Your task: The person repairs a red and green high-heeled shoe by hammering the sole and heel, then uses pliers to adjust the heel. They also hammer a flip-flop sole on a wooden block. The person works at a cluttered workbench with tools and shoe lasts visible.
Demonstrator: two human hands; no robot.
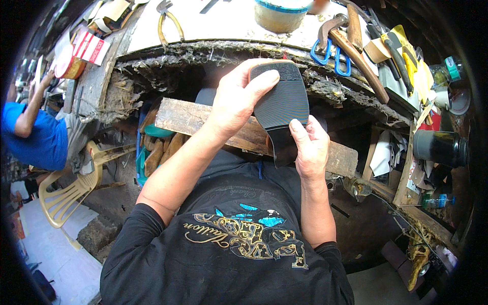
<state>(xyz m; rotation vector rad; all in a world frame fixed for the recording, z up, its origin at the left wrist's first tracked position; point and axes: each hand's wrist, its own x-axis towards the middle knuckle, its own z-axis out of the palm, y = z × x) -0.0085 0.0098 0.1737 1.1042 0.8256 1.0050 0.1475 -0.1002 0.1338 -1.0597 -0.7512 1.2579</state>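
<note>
Both my hands hold a black ribbed shoe sole point(282, 104) above my lap, near the workbench's front edge. My left hand point(242, 90) grips its broad far end, thumb lying on the ribbed face and fingers behind. Lower down, my right hand point(309, 145) pinches the right edge where the broad part meets a narrower, smooth black section. That narrow end hangs toward me. The fingers behind the sole are mostly hidden. Beneath my forearms and the sole, a worn wooden plank point(188, 116) lies across my lap.
On the ragged-edged bench point(218, 30) are pliers point(165, 20), a tub point(279, 15), blue-handled scissors point(330, 51), a hammer point(358, 63) and knives point(399, 58). A dark jar point(439, 147) stands right. Left are a plastic chair point(71, 190) and a person in blue point(35, 134).
</note>
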